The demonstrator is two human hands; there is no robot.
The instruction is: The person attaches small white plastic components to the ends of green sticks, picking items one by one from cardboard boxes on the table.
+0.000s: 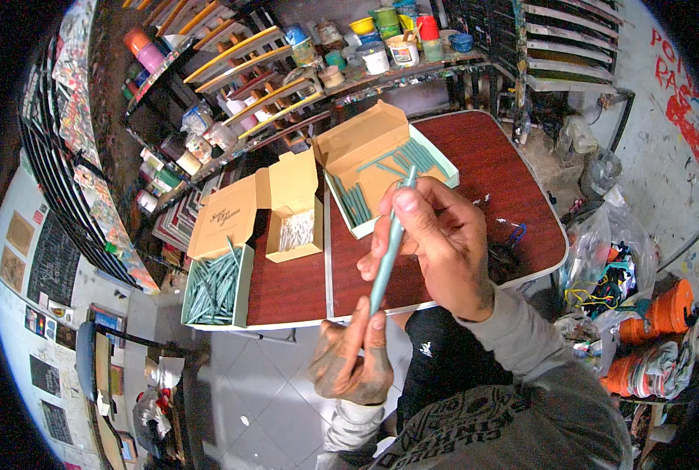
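Observation:
A slim teal pen [392,247] is held at a slant in front of me, above the table's near edge. My right hand [447,243] grips its upper part between thumb and fingers. My left hand [353,356] pinches the lower end between thumb and fingertips. Behind my right hand lies an open mint-and-brown box [381,129] with teal pen pieces [355,205] in it. To its left sits a small brown box [294,251] holding many small white pieces [296,231]. At the near left corner an open box [218,323] is heaped with teal pens [216,290].
All the boxes stand on a dark red folding table [459,141] with a light rim. Paint-stained shelves with pots [377,59] and bottles run behind it. Plastic bags [615,251] and orange rolls [666,309] are at the right. A small blue item [515,233] lies on the table.

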